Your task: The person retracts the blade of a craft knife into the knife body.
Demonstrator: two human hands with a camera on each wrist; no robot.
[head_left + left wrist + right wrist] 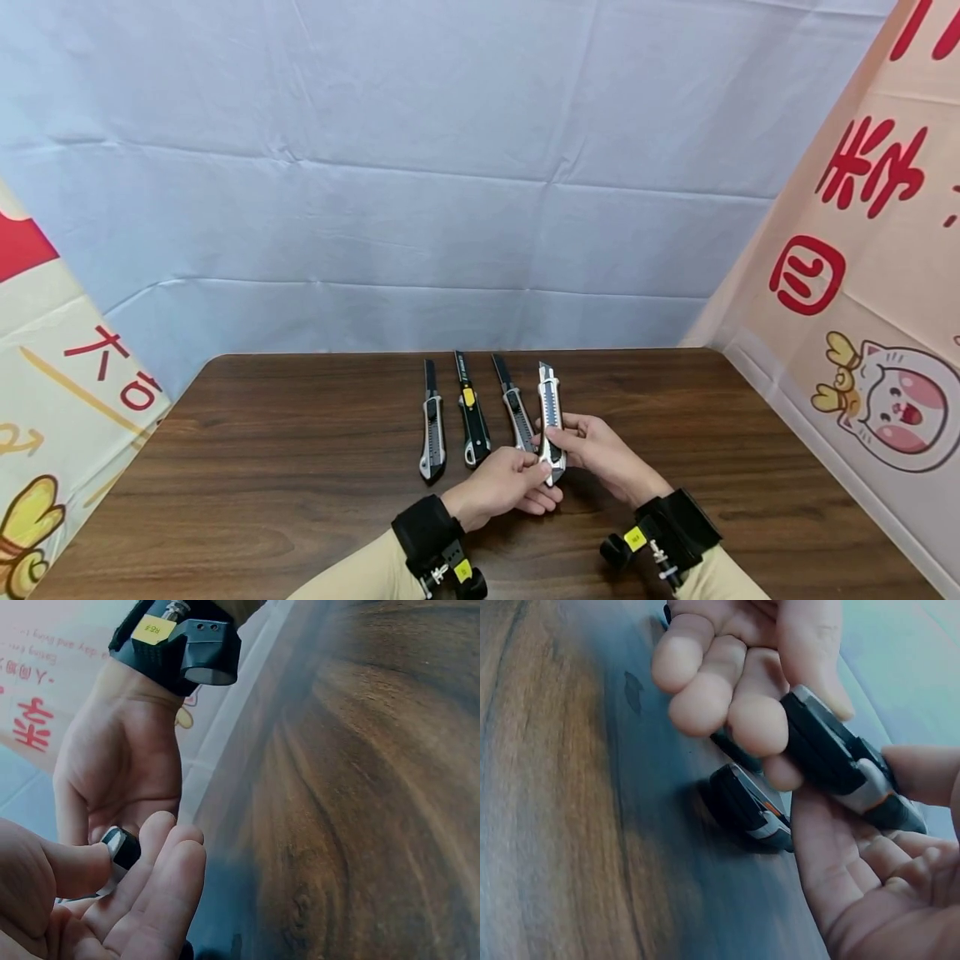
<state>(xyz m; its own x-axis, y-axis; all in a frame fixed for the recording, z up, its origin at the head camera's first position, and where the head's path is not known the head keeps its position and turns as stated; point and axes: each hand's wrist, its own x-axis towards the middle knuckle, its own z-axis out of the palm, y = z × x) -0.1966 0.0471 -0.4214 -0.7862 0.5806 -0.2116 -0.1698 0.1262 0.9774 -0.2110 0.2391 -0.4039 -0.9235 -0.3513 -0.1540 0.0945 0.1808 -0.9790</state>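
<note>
Both hands hold a silver box cutter [550, 408] above the table, blade end pointing away. The left hand [504, 482] pinches its near end between thumb and fingers, the other fingers extended beneath. My right hand [606, 457] grips the middle of the handle, thumb on top. In the left wrist view, the cutter's dark end [124, 846] shows under the left thumb. Seen from the right wrist, the black side of the handle [821, 742] lies between both hands. Just left of it, a grey box cutter [517, 410] lies on the table, its lower end partly hidden by the hands.
Farther left on the wooden table [300, 442] lie a black box cutter with a yellow slider [472, 417] and a grey-and-black box cutter [432, 433]. A pale blue cloth [420, 183] hangs behind. Printed cloths [847, 333] flank both sides.
</note>
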